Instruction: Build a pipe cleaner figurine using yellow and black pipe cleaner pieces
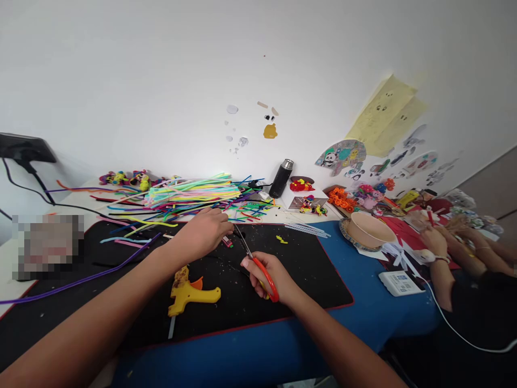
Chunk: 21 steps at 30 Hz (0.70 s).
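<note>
My right hand (278, 277) grips scissors (270, 281) with orange-red handles above the black mat (307, 280). Their blades point up and away, reaching close to the fingertips of my left hand (205, 229). Those left fingers are pinched together; whatever is between them is too small or hidden to make out. Nearer to me lies a yellow glue gun (194, 295) with an orange trigger and a glue stick in its end. Small yellow-green fuzzy pieces (281, 239) lie on the mat to the right of the blades.
A heap of coloured pipe cleaners (189, 193) lies along the wall, beside a black flask (281, 179). Glue sticks (309, 230) rest at the mat's far edge. To the right are a pink bowl (371, 230), a white power strip (400, 283) and another person's arms (438, 248).
</note>
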Each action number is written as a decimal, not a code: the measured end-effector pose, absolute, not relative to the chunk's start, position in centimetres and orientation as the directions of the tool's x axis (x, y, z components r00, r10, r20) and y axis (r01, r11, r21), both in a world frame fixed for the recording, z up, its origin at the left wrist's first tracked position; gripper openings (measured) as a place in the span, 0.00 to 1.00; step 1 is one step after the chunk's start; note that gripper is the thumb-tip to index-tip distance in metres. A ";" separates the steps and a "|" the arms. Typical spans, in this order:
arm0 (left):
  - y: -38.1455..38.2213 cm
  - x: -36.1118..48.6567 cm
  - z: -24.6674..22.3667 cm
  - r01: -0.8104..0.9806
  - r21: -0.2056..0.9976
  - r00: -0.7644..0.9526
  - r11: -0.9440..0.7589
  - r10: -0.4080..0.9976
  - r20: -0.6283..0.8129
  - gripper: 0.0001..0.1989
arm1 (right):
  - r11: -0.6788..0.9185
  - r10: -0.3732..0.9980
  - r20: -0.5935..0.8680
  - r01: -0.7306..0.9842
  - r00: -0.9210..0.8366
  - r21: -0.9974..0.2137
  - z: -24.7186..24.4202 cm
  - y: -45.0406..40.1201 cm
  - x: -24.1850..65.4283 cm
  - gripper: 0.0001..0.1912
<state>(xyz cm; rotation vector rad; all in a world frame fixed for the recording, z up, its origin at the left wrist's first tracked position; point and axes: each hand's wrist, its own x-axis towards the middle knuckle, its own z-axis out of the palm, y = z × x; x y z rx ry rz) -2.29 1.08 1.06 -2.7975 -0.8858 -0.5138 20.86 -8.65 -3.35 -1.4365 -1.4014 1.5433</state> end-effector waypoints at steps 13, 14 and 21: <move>0.9 -1.3 -0.2 0.584 0.000 0.770 -0.812 0.554 0.316 0.11 | -0.372 0.873 -0.424 0.235 -0.240 -0.898 -2.1 -8.8 21.7 0.21; 0.8 -1.2 -0.2 0.582 -0.001 0.773 -0.813 0.553 0.310 0.11 | -0.388 0.865 -0.436 0.221 -0.248 -0.895 -2.0 -8.8 21.8 0.19; 0.5 -0.2 -1.2 0.621 -0.066 0.769 -0.781 0.591 0.243 0.08 | -0.503 0.801 -0.525 0.152 -0.287 -0.851 -1.9 -8.4 22.0 0.12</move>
